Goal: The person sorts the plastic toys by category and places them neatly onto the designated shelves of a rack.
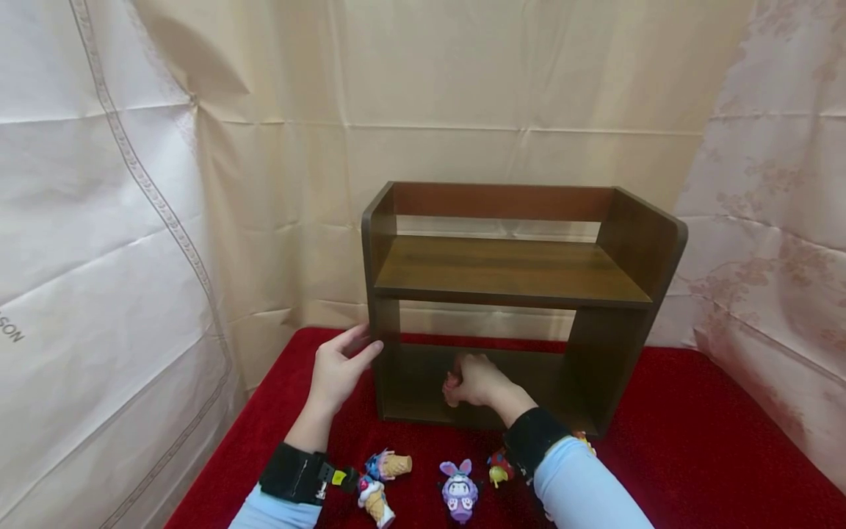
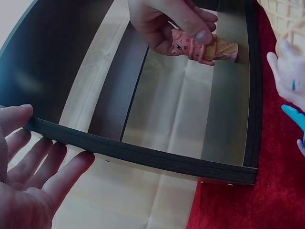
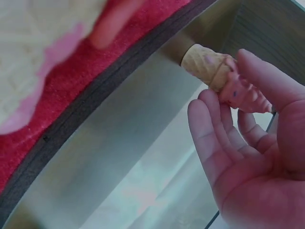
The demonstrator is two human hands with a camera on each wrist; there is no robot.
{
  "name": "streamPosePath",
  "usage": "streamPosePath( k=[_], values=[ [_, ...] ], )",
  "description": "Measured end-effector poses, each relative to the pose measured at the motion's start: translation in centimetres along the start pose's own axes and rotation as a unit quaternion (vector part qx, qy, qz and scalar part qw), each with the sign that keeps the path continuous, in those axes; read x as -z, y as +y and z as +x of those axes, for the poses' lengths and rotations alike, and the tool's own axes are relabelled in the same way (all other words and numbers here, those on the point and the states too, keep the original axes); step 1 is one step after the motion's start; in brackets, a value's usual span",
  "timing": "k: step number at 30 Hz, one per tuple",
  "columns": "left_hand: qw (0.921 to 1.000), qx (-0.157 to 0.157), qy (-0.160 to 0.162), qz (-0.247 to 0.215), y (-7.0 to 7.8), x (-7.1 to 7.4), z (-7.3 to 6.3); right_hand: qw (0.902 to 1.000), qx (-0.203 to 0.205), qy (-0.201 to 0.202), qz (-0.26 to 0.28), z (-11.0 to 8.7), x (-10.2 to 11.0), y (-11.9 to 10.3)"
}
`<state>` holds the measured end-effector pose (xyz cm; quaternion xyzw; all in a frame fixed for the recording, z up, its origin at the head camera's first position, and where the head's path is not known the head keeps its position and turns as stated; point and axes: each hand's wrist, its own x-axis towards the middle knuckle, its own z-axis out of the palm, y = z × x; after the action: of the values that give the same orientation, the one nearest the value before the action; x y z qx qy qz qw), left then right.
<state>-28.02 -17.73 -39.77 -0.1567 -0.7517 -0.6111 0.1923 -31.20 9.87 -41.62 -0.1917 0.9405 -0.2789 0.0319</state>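
Observation:
A dark brown two-tier wooden shelf (image 1: pixel 509 273) stands on a red cloth. Inside its lower compartment my right hand (image 1: pixel 485 380) grips a pink ice-cream-cone figurine (image 2: pixel 194 46), thumb on one side and fingers on the other. The figurine is upright; its cone base (image 3: pixel 202 67) is down at the bottom board, though whether it bears on the board is hard to tell. My left hand (image 1: pixel 335 375) is at the shelf's left side panel (image 2: pixel 143 153), its fingers extended and the fingertips at the panel's edge. In the head view the right hand hides most of the figurine.
On the red cloth (image 1: pixel 694 441) before the shelf lie a blue-topped cone figurine (image 1: pixel 391 465), a white-topped cone figurine (image 1: pixel 376 504), a purple bunny-eared figurine (image 1: pixel 459 494) and a red-and-yellow toy (image 1: pixel 499 470). An orange-yellow toy (image 1: pixel 583 441) is partly behind my right forearm. Beige curtains hang behind.

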Motion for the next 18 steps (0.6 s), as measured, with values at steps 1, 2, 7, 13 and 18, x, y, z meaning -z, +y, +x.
streamPosePath(
  k=[1,2,7,13,18],
  values=[
    [1.0000,0.000,-0.001,0.000,0.0,0.0,0.0,1.0000,0.001,-0.002,0.002,0.0,0.0,-0.1],
    [1.0000,0.002,-0.001,0.001,0.0,0.0,0.0,1.0000,0.002,-0.004,0.004,0.0,0.1,-0.1],
    [0.9999,0.012,-0.002,0.003,0.2,-0.1,0.0,0.9998,0.018,-0.010,0.008,0.0,0.2,-0.3],
    [0.9997,0.023,-0.004,0.004,2.1,-0.1,-0.4,0.9996,0.026,-0.013,0.000,0.2,0.1,-0.3],
    [0.9996,0.025,-0.009,0.008,4.0,-0.1,-0.9,0.9991,0.036,-0.018,0.011,0.3,0.0,-0.2]
  ],
)
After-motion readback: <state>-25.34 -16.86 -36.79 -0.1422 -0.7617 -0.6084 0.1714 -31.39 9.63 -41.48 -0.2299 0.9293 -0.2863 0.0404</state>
